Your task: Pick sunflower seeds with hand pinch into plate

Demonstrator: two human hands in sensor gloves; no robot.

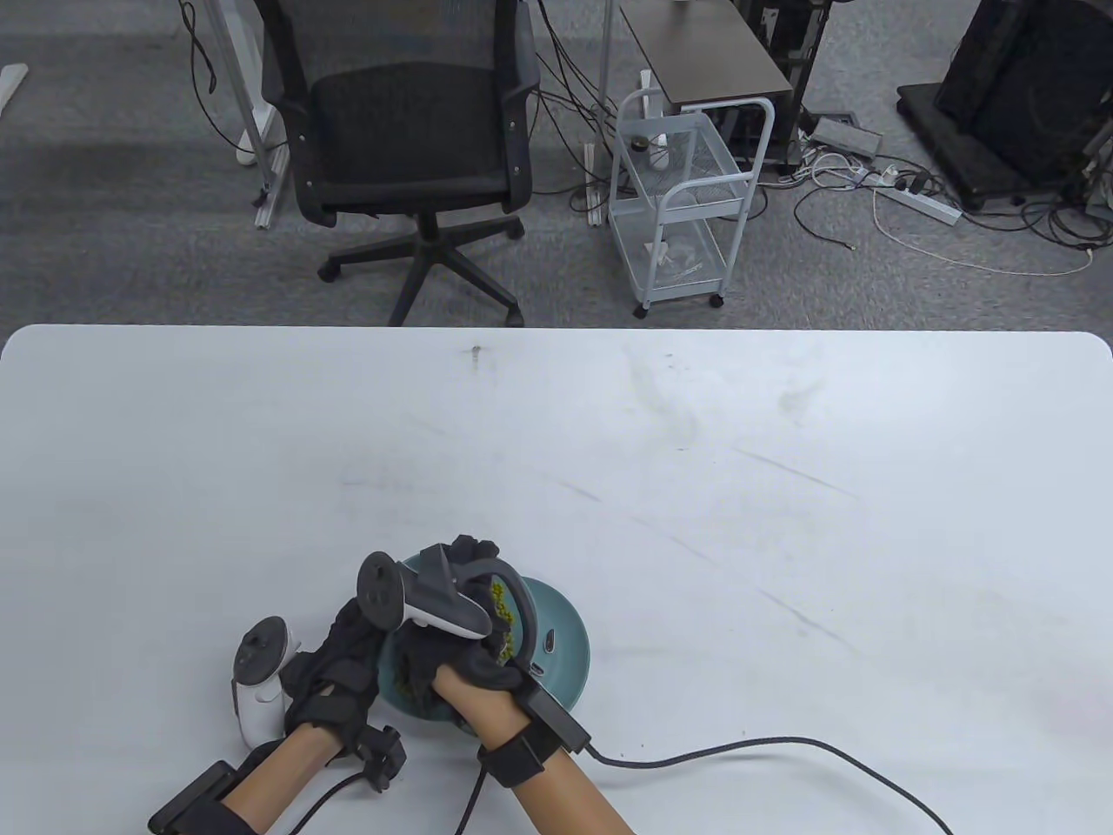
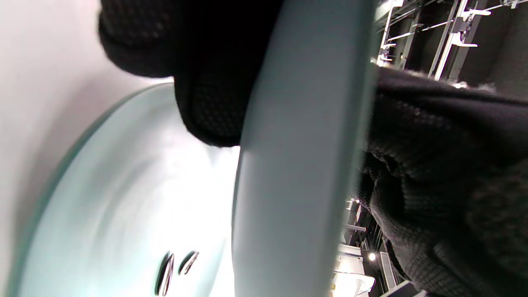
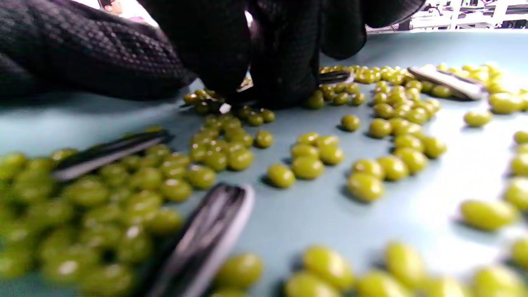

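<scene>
A teal bowl (image 1: pixel 416 706) near the table's front edge holds green beans (image 3: pixel 307 167) mixed with striped sunflower seeds (image 3: pixel 206 239). My right hand (image 1: pixel 469 565) reaches down into it, and its fingertips (image 3: pixel 284 82) pinch a seed lying among the beans (image 3: pixel 243 87). My left hand (image 1: pixel 383 648) grips the bowl's left rim (image 2: pixel 297 198), thumb on one side and fingers on the other. A teal plate (image 1: pixel 569 635) sits just right of the bowl with two seeds (image 1: pixel 549 644) on it. The left wrist view shows these two seeds (image 2: pixel 169 270) past the bowl rim.
The white table (image 1: pixel 696 478) stretches wide to the right and back. A black cable (image 1: pixel 739 746) trails from the right wrist across the front right. Beyond the far edge stand an office chair (image 1: pixel 409 130) and a white wire cart (image 1: pixel 687 200).
</scene>
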